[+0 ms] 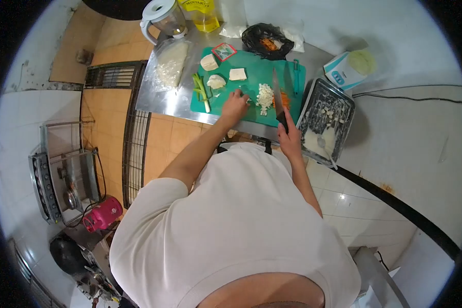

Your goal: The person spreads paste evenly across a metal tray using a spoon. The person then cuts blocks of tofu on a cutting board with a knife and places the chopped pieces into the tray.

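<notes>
My right hand (290,136) grips the black handle of a kitchen knife (276,87), its blade pointing away over the green cutting board (223,114). My left hand (235,107) rests on the board with bent fingers at a small white piece; the fingers largely hide it. Between hand and blade lies a pile of diced white food (264,97). Diced orange food (284,100), perhaps carrot, shows beside the knife. Farther up are white blocks that look like tofu (237,74) and a rounder white lump (216,81). Spring onions (202,93) lie at the board's left.
Right of the board stands a dark tray (339,97) with white powder, diced bits and a spoon. Behind are a black plastic bag (264,43), an oil pouch (203,14) and a blender jug (164,18). A clear bag (172,64) lies left; a green-handled tool (296,77) lies right.
</notes>
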Demonstrator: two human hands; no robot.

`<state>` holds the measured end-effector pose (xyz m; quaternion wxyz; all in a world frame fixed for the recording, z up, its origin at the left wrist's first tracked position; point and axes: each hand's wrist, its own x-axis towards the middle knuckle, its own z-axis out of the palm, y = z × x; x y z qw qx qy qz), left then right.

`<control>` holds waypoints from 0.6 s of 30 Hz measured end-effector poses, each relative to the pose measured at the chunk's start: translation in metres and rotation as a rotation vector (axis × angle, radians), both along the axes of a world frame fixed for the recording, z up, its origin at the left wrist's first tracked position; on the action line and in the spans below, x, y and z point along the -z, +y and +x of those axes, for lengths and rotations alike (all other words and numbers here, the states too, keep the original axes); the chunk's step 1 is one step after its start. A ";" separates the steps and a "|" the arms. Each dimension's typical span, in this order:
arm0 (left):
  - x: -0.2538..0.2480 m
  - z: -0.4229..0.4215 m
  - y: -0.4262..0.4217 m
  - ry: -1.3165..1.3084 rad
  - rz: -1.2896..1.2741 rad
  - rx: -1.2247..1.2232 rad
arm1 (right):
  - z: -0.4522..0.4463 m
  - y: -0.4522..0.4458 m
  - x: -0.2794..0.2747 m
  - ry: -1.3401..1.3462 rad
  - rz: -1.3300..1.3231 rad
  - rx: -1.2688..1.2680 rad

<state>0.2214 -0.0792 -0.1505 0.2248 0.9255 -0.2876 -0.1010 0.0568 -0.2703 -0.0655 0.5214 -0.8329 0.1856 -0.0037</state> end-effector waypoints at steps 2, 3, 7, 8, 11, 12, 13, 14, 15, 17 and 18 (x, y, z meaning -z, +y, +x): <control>0.006 0.006 -0.004 0.010 -0.008 0.008 | 0.004 0.007 -0.003 0.047 0.015 0.005; 0.007 0.007 -0.004 0.017 -0.012 0.014 | 0.005 0.011 0.001 0.018 -0.010 0.012; 0.006 0.012 0.012 0.028 -0.098 0.110 | 0.008 0.023 -0.003 -0.015 0.017 0.066; 0.004 0.012 0.017 0.029 -0.117 0.131 | 0.007 0.027 -0.009 0.000 0.060 0.085; 0.002 0.011 0.027 -0.006 -0.084 0.139 | 0.004 0.033 -0.013 0.005 0.127 0.127; 0.003 0.011 0.029 -0.024 -0.058 0.133 | 0.002 0.034 -0.013 0.014 0.129 0.125; 0.003 0.012 0.031 -0.001 -0.070 0.141 | 0.000 0.033 -0.013 0.022 0.132 0.123; 0.003 0.014 0.033 0.021 -0.082 0.148 | -0.001 0.033 -0.013 0.029 0.133 0.121; 0.003 0.016 0.035 0.044 -0.094 0.154 | -0.002 0.034 -0.014 0.040 0.116 0.121; 0.001 0.018 0.037 0.072 -0.174 0.116 | -0.002 0.036 -0.016 0.057 0.083 0.123; -0.001 0.019 0.036 0.087 -0.213 0.098 | -0.002 0.036 -0.018 0.042 0.092 0.123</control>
